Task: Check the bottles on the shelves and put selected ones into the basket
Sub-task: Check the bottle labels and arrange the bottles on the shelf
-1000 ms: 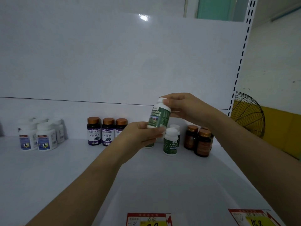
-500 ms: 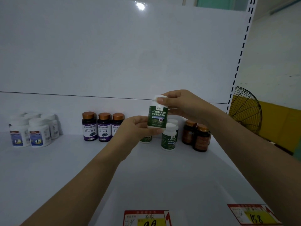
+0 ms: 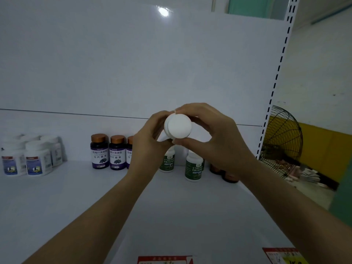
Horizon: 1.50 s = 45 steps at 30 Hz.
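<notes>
I hold a white-capped green-label bottle [image 3: 178, 126] above the shelf [image 3: 57, 197], tipped so its round white cap faces me and its label is hidden. My left hand [image 3: 150, 138] grips its body from the left. My right hand [image 3: 211, 136] holds it from the right, fingers over the top and thumb under the cap. Two more green-label bottles [image 3: 193, 169] stand on the shelf just below my hands. No basket is in view.
Purple-label bottles with copper caps [image 3: 108, 152] stand left of my hands. White bottles [image 3: 28, 159] cluster at the far left. Dark brown bottles [image 3: 229, 176] sit partly hidden under my right wrist. Price tags [image 3: 163, 260] line the front edge. A wire fan [image 3: 282, 141] stands beyond the shelf post.
The bottle was upright with its green label toward me; it has been tipped so the cap now faces me. Both hands stayed on it and closed in around it.
</notes>
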Motion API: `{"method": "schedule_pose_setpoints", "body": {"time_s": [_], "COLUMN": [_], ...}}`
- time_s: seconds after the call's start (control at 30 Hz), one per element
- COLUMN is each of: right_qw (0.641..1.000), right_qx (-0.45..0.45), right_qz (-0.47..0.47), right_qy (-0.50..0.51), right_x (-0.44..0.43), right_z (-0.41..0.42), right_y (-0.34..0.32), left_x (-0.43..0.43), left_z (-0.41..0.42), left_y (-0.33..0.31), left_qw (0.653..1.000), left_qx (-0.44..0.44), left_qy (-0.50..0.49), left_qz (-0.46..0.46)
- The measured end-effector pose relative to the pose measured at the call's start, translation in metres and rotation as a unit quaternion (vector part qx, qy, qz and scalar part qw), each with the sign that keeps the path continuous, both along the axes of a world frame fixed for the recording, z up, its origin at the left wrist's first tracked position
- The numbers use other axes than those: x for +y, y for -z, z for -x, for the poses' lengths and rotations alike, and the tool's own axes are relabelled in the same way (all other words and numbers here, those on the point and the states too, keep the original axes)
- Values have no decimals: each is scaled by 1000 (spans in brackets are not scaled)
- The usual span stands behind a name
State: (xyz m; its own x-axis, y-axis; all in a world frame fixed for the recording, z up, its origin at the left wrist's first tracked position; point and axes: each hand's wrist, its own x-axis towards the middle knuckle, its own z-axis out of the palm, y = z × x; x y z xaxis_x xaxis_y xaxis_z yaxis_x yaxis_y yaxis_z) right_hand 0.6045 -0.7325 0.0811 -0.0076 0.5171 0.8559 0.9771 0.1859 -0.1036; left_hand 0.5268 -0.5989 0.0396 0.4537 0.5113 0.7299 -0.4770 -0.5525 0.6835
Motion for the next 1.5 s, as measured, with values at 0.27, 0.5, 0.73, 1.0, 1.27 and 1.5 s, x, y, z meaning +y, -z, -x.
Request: {"method": "schedule_pose_setpoints", "body": {"time_s": [0.27,0.5,0.73,1.0,1.27,1.5], "right_qw": [931,736,753,896,911,908], "right_qx": [357,589,584,409,322,226], "right_qz": [71,312,296,165,251,314], "right_qy": [2,118,67,-53,61,160], "right_x": [7,24,18,-1,-3,26], "right_z": [-15,-32,-35,-20,-26,-33], "right_y": [-43,-50,-46,-58,-54,-62], "left_x": [-4,-18,-14,-16,-9,5], "left_z": [14,24,22,13,3,-9], "left_y": [-26,-46,-39,-28,-6,12], "left_qw": [978,886,884,970,967,956], "left_qx": [173,352,368,213,234,292], "left_qy": [94,154,155,77,78,33], "left_qz": [73,260,244,91,65,26]}}
